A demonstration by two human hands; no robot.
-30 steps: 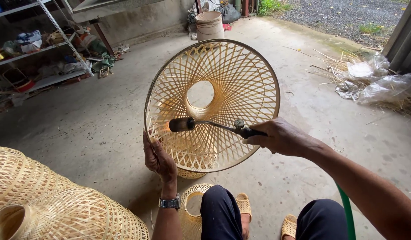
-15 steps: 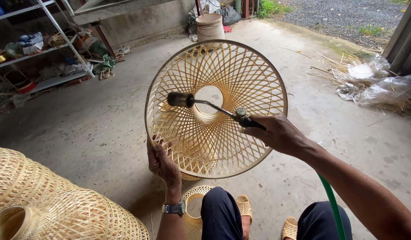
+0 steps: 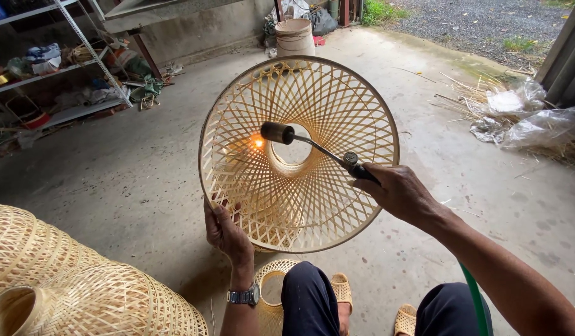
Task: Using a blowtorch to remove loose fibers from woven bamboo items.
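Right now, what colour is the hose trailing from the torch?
Green; the hose shows best in the head view, beneath the right hand's forearm.

The right hand (image 3: 400, 193) hides the grip of the gas torch (image 3: 312, 146). Below the woven bamboo lampshade (image 3: 298, 152), a smaller woven piece (image 3: 270, 292) sits half behind the knee. Left of the lampshade, 2 finished shades (image 3: 63, 280) run off the frame's edge, and shelf clutter (image 3: 63, 68) is too small to tell.
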